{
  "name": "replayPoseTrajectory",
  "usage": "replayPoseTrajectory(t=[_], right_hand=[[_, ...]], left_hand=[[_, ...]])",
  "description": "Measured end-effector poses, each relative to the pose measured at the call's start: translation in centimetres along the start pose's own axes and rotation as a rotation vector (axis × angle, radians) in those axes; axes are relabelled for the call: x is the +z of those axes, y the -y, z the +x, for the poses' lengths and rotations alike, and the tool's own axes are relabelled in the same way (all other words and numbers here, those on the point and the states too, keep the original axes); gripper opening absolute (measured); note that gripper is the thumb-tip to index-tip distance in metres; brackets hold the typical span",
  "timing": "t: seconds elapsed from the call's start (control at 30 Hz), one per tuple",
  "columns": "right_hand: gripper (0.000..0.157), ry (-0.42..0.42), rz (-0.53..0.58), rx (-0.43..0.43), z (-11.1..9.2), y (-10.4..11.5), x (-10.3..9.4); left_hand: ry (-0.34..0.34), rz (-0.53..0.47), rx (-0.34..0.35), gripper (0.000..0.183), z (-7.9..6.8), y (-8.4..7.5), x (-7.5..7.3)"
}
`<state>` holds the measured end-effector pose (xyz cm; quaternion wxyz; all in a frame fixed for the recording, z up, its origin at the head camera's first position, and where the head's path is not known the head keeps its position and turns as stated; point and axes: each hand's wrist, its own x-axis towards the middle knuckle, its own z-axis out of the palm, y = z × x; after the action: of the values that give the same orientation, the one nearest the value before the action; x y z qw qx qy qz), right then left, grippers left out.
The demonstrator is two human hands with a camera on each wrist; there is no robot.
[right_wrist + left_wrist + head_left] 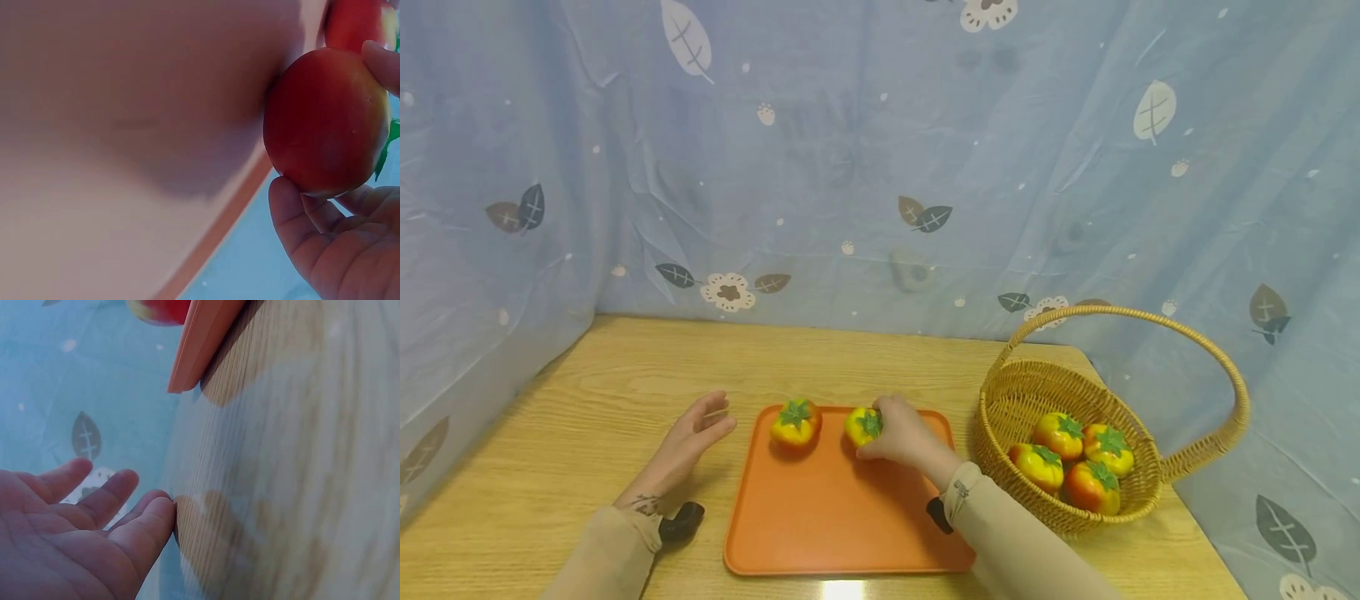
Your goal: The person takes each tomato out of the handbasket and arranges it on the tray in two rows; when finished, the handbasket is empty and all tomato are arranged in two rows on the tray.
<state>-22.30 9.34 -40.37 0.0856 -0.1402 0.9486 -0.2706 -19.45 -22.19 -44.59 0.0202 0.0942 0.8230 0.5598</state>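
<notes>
My right hand (908, 435) grips a red-and-yellow persimmon (862, 426) with a green leafy top, over the back part of the orange tray (838, 521). In the right wrist view the thumb lies on one side of this persimmon (328, 122) and the fingers curl against the other. A second persimmon (795, 423) sits on the tray at its back left corner. Left of the tray, my left hand (688, 437) is held above the wooden table with nothing in it. Its fingers look loosely extended in the left wrist view, apart from the tray edge (194, 353).
A wicker basket (1045, 500) with a tall arched handle (1150, 317) stands right of the tray, close beside my right forearm. Several persimmons (1093, 487) lie inside it. A blue patterned curtain (850, 167) hangs behind the wooden table (647, 367) and along its sides.
</notes>
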Motion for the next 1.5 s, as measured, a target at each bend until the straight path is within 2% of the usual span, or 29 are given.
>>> replayPoseTrajectory(t=[0.17, 0.27, 0.43, 0.53, 0.7, 0.9, 1.03, 1.23, 1.33, 1.5], right_hand=[[0.065, -0.008, -0.006, 0.004, 0.0, -0.1, 0.2], [0.072, -0.003, -0.019, 0.001, -0.1, -0.1, 0.1], [0.084, 0.006, -0.012, 0.005, -1.0, 0.2, -1.5], [0.084, -0.003, 0.016, 0.009, -2.2, 0.4, -3.8], [0.08, -0.044, 0.022, 0.015, -4.6, -0.4, -9.0], [0.069, -0.038, -0.043, 0.064, -7.4, -3.6, -15.4], [0.07, -0.005, -0.091, 0.098, -8.2, -6.8, -17.9], [0.078, 0.063, -0.169, 0.215, -8.4, -11.3, -18.4], [0.085, 0.104, -0.152, 0.29, -8.4, -12.6, -17.8], [0.095, 0.172, -0.058, 0.368, -8.2, -14.1, -17.1]], left_hand=[[-0.004, 0.006, 0.007, 0.062, 0.0, 0.1, -0.1], [-0.007, 0.013, 0.006, 0.062, -0.1, 0.1, -0.1], [-0.004, 0.015, 0.002, 0.062, -0.1, 0.1, -0.1], [-0.001, 0.017, 0.002, 0.062, -0.1, 0.0, -0.1], [0.003, 0.015, 0.001, 0.062, 0.0, 0.0, -0.1], [-0.001, 0.004, 0.007, 0.062, -0.1, 0.1, 0.0], [-0.003, -0.005, 0.011, 0.062, -0.1, 0.2, 0.0], [0.002, -0.023, 0.003, 0.062, -0.1, 0.2, -0.1], [0.001, -0.024, -0.001, 0.062, -0.1, 0.2, 0.0], [-0.004, -0.018, -0.009, 0.062, 0.0, 0.1, 0.0]])
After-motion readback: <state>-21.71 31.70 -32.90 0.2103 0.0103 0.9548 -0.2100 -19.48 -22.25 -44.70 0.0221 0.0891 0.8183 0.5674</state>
